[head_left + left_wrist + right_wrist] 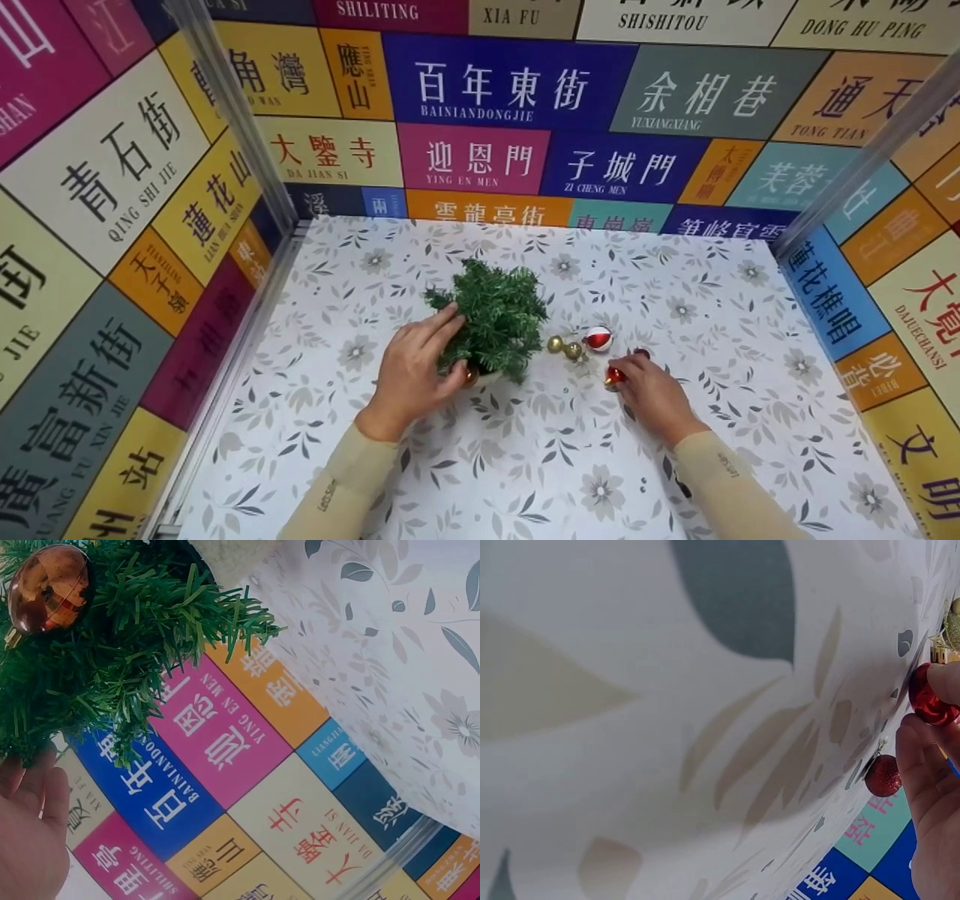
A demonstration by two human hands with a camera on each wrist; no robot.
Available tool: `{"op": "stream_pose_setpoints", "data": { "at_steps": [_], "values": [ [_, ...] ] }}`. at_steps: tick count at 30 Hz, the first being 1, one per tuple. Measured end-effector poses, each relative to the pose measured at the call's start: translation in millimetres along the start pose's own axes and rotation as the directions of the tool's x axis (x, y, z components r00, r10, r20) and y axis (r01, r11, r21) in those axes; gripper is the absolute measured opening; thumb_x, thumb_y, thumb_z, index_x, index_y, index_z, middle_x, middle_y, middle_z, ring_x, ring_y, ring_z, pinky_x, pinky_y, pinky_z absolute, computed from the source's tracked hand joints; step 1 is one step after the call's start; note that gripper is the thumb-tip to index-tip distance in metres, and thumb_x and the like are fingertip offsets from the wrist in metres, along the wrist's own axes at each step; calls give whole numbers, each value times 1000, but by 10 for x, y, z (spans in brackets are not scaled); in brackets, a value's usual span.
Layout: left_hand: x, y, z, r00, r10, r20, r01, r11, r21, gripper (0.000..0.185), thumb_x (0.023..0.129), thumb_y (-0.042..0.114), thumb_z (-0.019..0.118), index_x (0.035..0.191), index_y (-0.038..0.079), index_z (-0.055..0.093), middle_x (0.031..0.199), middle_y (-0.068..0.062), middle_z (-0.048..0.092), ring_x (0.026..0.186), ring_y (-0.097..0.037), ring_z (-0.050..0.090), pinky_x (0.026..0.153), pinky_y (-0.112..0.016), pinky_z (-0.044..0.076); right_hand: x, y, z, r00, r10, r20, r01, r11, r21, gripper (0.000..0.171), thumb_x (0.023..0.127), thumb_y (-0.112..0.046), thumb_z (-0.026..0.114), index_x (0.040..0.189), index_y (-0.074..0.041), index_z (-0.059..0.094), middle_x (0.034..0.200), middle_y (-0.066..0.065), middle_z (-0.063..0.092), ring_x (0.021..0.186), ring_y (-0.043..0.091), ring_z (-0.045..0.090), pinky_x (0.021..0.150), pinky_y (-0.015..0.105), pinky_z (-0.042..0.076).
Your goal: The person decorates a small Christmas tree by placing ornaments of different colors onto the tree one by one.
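A small green artificial Christmas tree [499, 311] stands on the table, its cream base [236, 559] partly covered by branches. My left hand [411, 371] rests against its left side, fingers fairly straight and thumb low on the branches. Near that thumb hangs a shiny copper bauble [49, 589]. To the right of the tree, my right hand [656, 394] pinches a shiny red bauble [928, 694] with a gold cap, low over the table. Just beyond these fingers lies a glittery dark red bauble [883, 776].
Two small gold baubles [564, 346] and a red-and-white bauble [599, 339] lie between the tree and my right hand. The floral-patterned tabletop [525, 465] is bordered by panels of coloured signs [510, 82] at the back and both sides.
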State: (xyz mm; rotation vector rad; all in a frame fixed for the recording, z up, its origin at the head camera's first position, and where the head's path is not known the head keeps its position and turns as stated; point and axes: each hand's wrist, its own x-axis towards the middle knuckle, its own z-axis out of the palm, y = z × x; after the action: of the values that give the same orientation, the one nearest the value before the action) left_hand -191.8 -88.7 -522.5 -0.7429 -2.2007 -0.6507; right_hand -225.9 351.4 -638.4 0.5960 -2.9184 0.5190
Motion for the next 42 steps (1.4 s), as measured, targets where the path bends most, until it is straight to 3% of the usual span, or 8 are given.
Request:
{"op": "stream_pose_setpoints", "data": {
  "at_steps": [27, 31, 37, 42],
  "values": [
    [0, -5, -18, 1000, 5, -2, -5, 1000, 11, 59, 82, 25, 71, 136, 5, 60, 145, -9, 53, 111, -25, 61, 99, -39, 45, 10, -53, -100, 999, 26, 18, -27, 998, 50, 42, 92, -16, 73, 132, -14, 63, 123, 1, 56, 105, 28, 63, 90, 50, 52],
    [-2, 2, -23, 1000, -4, 4, 4, 1000, 7, 58, 83, 24, 70, 137, 5, 60, 145, -9, 53, 110, -25, 62, 98, -40, 46, 27, -109, -182, 1000, -5, -29, 6, 999, 44, 44, 88, -13, 76, 131, -14, 64, 123, 4, 58, 106, 29, 63, 90, 50, 52],
    [-2, 9, -27, 1000, -7, 5, 7, 1000, 10, 58, 83, 24, 69, 137, 5, 60, 144, -10, 53, 110, -25, 62, 98, -41, 46, 55, -289, -331, 994, -68, -84, 71, 997, 37, 46, 86, -12, 79, 129, -19, 64, 121, 0, 59, 100, 21, 64, 86, 43, 54],
    [2, 12, -26, 1000, -8, 7, 8, 1000, 11, 58, 82, 25, 70, 136, 5, 60, 144, -11, 54, 112, -25, 61, 99, -40, 45, 61, -476, -417, 977, -160, -141, 165, 986, 27, 48, 85, -11, 80, 129, -18, 63, 121, 0, 58, 96, 18, 65, 80, 39, 57]
  ]
}}
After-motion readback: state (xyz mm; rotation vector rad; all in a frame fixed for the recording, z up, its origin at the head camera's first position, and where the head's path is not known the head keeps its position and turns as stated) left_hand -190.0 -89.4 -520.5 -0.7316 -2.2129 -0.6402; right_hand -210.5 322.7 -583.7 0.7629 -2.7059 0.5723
